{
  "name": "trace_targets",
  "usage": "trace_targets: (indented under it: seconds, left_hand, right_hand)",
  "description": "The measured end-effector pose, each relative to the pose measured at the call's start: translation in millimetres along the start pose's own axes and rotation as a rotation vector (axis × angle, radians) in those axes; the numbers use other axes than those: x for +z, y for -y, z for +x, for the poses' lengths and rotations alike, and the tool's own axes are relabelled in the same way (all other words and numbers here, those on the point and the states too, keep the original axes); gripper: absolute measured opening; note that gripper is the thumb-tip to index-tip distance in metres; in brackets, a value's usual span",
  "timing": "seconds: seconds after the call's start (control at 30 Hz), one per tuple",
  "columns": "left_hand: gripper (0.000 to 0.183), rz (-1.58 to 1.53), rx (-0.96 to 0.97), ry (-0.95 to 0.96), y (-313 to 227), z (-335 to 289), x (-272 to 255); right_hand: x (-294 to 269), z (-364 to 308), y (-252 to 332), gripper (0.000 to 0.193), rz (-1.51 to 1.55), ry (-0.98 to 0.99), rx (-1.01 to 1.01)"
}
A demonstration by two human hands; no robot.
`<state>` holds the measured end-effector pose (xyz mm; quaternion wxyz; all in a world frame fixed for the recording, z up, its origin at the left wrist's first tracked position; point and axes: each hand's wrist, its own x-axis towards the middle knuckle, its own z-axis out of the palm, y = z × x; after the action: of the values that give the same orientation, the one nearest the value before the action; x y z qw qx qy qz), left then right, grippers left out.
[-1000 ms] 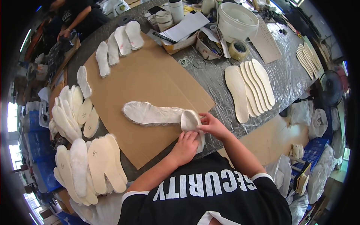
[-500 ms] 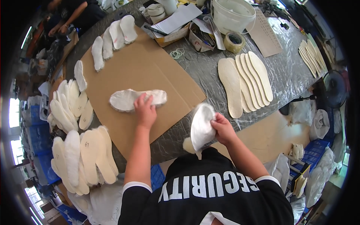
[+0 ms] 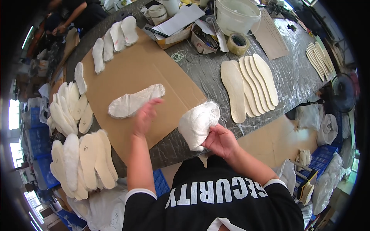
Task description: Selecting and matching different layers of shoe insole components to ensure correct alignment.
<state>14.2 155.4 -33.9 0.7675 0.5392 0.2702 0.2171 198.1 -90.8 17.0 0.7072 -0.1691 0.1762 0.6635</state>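
A white insole with fuzzy edges [image 3: 135,102] lies on a brown cardboard sheet [image 3: 162,69], its right end tilted away from me. My left hand [image 3: 145,117] hovers just beside it, fingers extended and slightly blurred, holding nothing. My right hand [image 3: 222,142] pinches the lower right edge of a white curved piece with a fluffy rim [image 3: 198,123] between thumb and fingers. This piece is bent into a cup-like shape over the near edge of the cardboard; its exact kind is unclear.
Cream insoles are fanned out on the right [image 3: 250,86]. More insoles are stacked at the left [image 3: 88,161], and several white ones line the cardboard's far left [image 3: 115,34]. A bucket [image 3: 237,17] and tape roll [image 3: 238,43] stand at the back. Another person sits far left.
My left hand has lifted off the insole, whose right end has swung away from me. The right hand has turned the white piece and brought it slightly left, showing its broad, textured side.
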Motion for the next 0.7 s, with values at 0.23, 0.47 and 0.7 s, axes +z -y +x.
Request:
trace_targets:
  seconds: [0.23,0.47,0.7]
  left_hand:
    - [0.046,0.081,-0.290,0.325,24.5,-101.1,21.2]
    - [0.040,0.509,-0.524,0.056,26.6,-112.5,29.3]
    - [0.037,0.325,-0.614,-0.053,31.3,-155.6,1.5]
  right_hand:
    - [-9.0,-2.3,-1.1,0.049,0.153,0.018,-0.049]
    - [-88.3,-11.6,12.8,0.031,-0.309,-0.500,-0.081]
    - [-94.1,-31.5,88.6,0.038,-1.268,-0.851,-0.484]
